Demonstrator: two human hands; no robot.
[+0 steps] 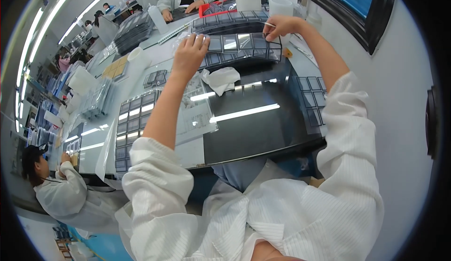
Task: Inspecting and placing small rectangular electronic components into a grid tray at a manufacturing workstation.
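Black tray [246, 42] is gripped by left hand [190, 53] and right hand [283, 26], seemingly for steadiness, the right also pinching a stick [269, 24].

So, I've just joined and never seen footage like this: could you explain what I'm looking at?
There is no machine: these are a person's own bare hands. The picture comes from a fisheye camera on their head, looking down, so straight edges bend.

The left hand is at the left end of a gridded tray; how firmly it grips is unclear. The right hand, at the other end, has a thin pale stick between its fingers.

Nearer on the table are a crumpled white sheet and a glossy black panel, with other trays to either side.
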